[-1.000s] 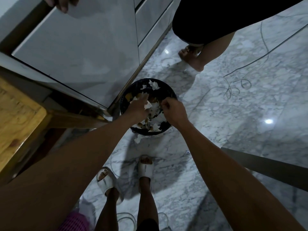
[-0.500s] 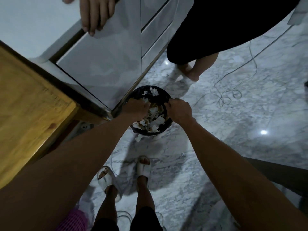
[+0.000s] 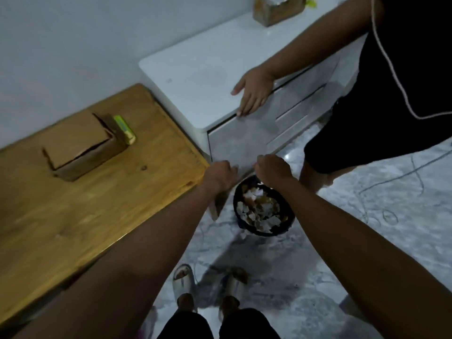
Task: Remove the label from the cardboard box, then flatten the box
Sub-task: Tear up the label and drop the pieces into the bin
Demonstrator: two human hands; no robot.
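Two bare arms reach forward and down from the bottom of the view. The left hand (image 3: 221,176) is by the corner of the wooden table (image 3: 61,216), and its fingers are curled in. The right hand (image 3: 272,168) is just beside it, a small gap away, with its fingers curled in too. The picture is blurry, so I cannot tell if either hand is pinching something small. Both hands are up above the bin, not in it.

Below them two feet in pale sandals (image 3: 184,281) stand on the grey marble floor (image 3: 367,241).

The round black bin (image 3: 263,232) sits on the floor under the right hand. It is full of torn white and brown paper bits (image 3: 259,211).

The cardboard box (image 3: 83,145) sits on the wooden table, well apart from both hands. Its top flaps are a bit open. No writing can be read on it. A small green and yellow pack (image 3: 124,129) lies touching its far end.

Past the table is a white drawer cabinet (image 3: 195,77). Another person in black clothes rests a flat hand (image 3: 253,92) on its top edge. A brown box (image 3: 276,8) stands at the far back of the cabinet top.
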